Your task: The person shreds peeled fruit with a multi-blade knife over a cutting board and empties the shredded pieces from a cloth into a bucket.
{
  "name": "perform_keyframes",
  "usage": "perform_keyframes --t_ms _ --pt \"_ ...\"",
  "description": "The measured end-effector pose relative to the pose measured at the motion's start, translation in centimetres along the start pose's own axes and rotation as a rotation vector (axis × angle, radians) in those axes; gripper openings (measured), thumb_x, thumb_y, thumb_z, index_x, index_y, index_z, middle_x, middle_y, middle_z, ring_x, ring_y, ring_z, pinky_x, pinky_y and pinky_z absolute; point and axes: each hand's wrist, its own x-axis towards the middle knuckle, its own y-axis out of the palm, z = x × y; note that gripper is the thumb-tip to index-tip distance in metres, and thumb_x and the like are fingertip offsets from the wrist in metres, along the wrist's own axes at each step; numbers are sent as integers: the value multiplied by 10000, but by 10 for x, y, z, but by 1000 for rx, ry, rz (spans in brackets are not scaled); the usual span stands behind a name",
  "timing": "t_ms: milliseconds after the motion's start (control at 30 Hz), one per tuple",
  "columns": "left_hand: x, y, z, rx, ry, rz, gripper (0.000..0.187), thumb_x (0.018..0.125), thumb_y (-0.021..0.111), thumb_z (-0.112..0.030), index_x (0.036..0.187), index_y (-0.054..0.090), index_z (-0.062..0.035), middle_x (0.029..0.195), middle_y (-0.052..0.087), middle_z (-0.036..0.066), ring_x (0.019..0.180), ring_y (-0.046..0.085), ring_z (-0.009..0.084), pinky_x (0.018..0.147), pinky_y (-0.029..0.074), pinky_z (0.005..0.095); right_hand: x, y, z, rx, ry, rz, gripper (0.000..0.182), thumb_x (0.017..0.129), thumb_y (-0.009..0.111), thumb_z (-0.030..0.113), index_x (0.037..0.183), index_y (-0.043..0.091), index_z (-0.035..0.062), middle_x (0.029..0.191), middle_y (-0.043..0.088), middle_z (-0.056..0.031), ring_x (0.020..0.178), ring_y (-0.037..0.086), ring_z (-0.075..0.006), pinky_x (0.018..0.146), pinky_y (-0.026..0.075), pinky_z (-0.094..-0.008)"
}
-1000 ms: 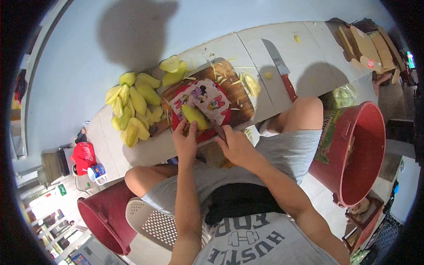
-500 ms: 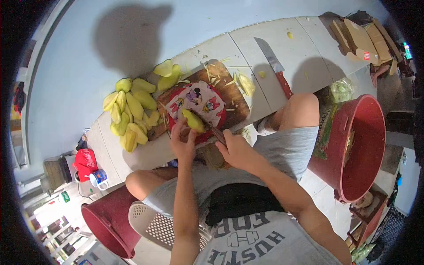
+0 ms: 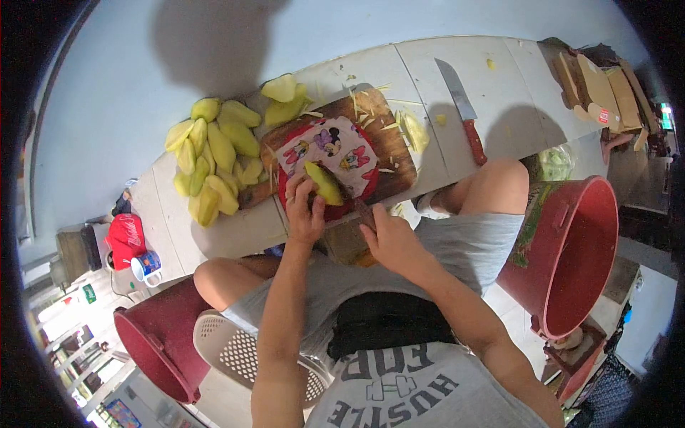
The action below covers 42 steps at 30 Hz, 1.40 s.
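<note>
My left hand [image 3: 305,210] is closed round a green-yellow peeled fruit [image 3: 323,183], which it holds tilted over a red-edged cartoon cloth [image 3: 330,150]. My right hand [image 3: 389,239] grips the handle of a knife [image 3: 364,212]; its dark blade lies along the right side of the fruit. Beneath the cloth is a wooden cutting board [image 3: 394,146] scattered with pale shreds. A pile of peeled fruits [image 3: 221,146] lies left of the board, and two more pieces [image 3: 285,107] rest at its upper left edge.
A large knife [image 3: 460,100] with a red-brown handle lies on the tiled surface [image 3: 421,60] right of the board. Red tubs stand at the right [image 3: 556,264] and lower left [image 3: 168,349]. A mug [image 3: 145,265], a red cap [image 3: 126,239] and cardboard boxes [image 3: 599,85] are farther out.
The camera view has shifted, so the board and pile appear moved. Both hands still hold the fruit and knife, and the fruit is tilted slightly more upright.
</note>
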Motion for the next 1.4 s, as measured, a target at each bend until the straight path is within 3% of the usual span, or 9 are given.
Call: perform_keyframes --t_ms 267,367,467,700,1067,1267,1333,1400 --pt "2 4 7 -35 -10 43 337 955 584 -290 1142 557 -11 1252 523 262 1097 536 442 935 434 499 -11 -25 35 -120 -53 -60 279 984 574 222 1062 449 -15 788 635 -270 706 668 -456 593 548 -517" --pt "-2 5 14 -25 0 56 353 939 583 -277 1140 559 12 1288 510 284 1129 525 459 941 439 508 -21 -36 50 -256 -119 -22 275 986 577 231 1039 463 -14 746 616 -204 622 675 -392 495 549 -449" --pt "1 3 10 -13 -19 127 373 919 567 -253 1158 569 33 1318 497 295 1158 509 478 956 434 517 -22 -41 57 -306 -41 70 272 993 554 275 1033 475 18 793 635 -197 658 697 -378 514 578 -452" --pt "0 5 13 -38 21 109 387 936 547 -261 1206 572 15 1347 483 290 1170 515 473 961 443 508 -17 -42 55 -283 -60 73 264 1000 546 268 990 460 18 751 633 -187 625 692 -378 509 581 -444" --pt "-5 1 14 -55 13 117 334 923 594 -209 1194 554 -17 1315 491 278 1123 537 445 952 446 496 28 -11 17 -204 0 116 258 986 548 243 993 460 0 751 659 -233 664 688 -420 560 573 -502" --pt "-8 8 18 4 88 89 352 968 545 -280 1195 557 -12 1302 497 265 1138 526 431 977 420 505 4 -31 36 -170 -4 93 248 985 551 234 986 463 3 747 659 -228 673 692 -414 566 576 -494" --pt "-6 8 16 -28 18 82 484 1003 455 -403 1216 557 19 1336 484 281 1181 492 435 1015 371 520 -12 -48 49 -158 -10 111 253 984 556 238 985 462 3 739 655 -225 666 692 -410 561 577 -487" --pt "-6 7 16 -38 20 100 499 1001 454 -411 1225 554 24 1341 479 285 1190 487 440 1023 367 516 -19 -53 52 -149 -21 118 258 983 560 241 985 461 3 732 652 -221 660 692 -406 557 577 -480"
